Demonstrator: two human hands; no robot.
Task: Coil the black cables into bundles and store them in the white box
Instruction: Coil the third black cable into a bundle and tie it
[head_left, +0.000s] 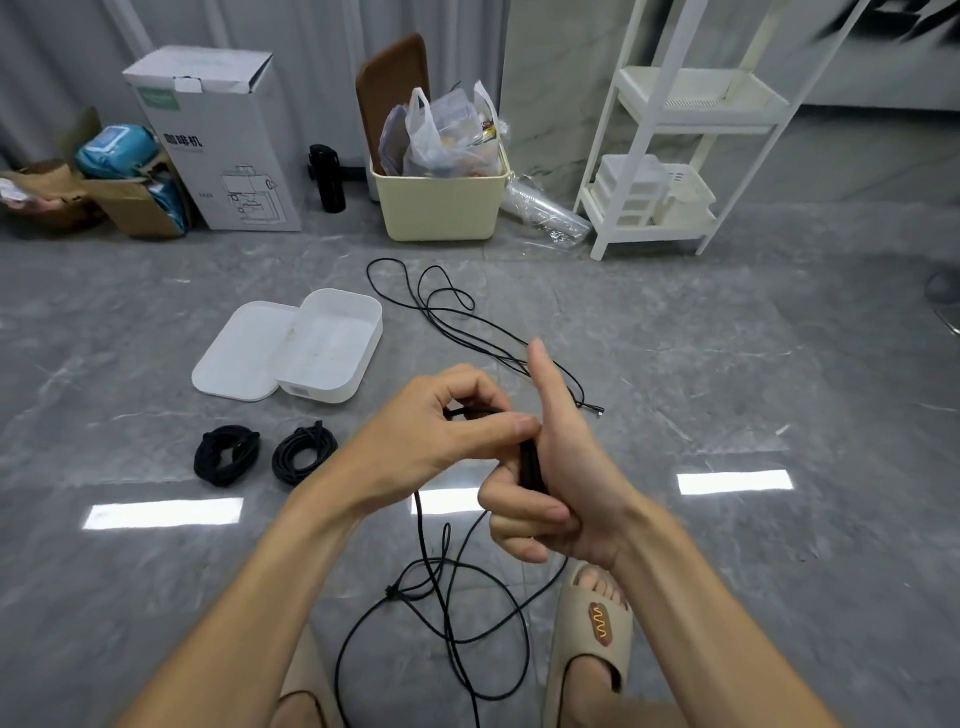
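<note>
Judging by the grey floor (675, 364), the job is roughly half done and nothing is stored yet. Open and holding no cable, the white box (332, 343) sits just ahead and to the left, with its lid (236, 353) lying flat against its left side. Beyond the hands, 1 loose cable (441, 306) sprawls in open loops, its plug end (597, 410) resting on the floor to the right of the hands. Nearer the feet, another slack stretch of cable (441, 623) hangs down from the hands and curls on the floor; whether it is the same cable as the far one I cannot tell. 2 finished bundles lie side by side left of the hands: the left bundle (227, 454) and the right bundle (304, 453).

The right hand (561, 483) has its fingers curled round a small dark coil, thumb sticking straight up. The left hand (447, 421) pinches the cable between thumb and fingertips just beside it, feeding a wrap.

Left to do: finish this coil, gather any remaining slack, then put every bundle into the box.
</note>
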